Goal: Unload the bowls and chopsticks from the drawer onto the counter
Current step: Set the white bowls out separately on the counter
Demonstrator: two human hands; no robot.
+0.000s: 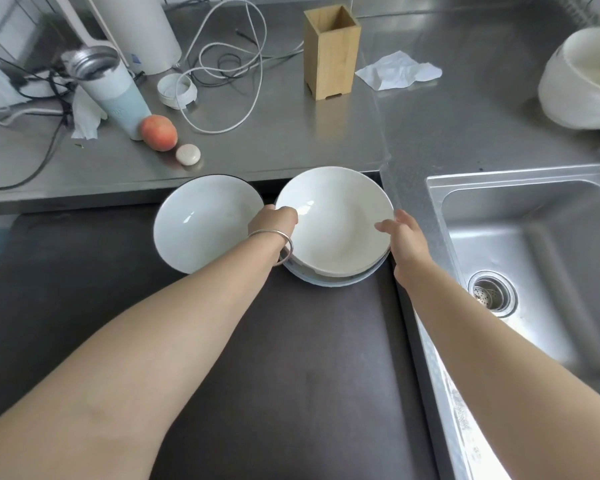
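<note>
The open drawer has a dark floor and reaches under the steel counter. At its far end a cream bowl sits stacked on another bowl, of which only the pale rim shows. My left hand grips the cream bowl's left rim, a silver bangle on the wrist. My right hand holds its right rim, thumb over the edge. A white bowl with a dark rim lies just left of the stack. No chopsticks are visible in the drawer.
An empty wooden holder stands on the counter, with a crumpled tissue to its right. A peach, tumbler, lid and cables crowd the left. A sink lies right, a large white bowl behind it.
</note>
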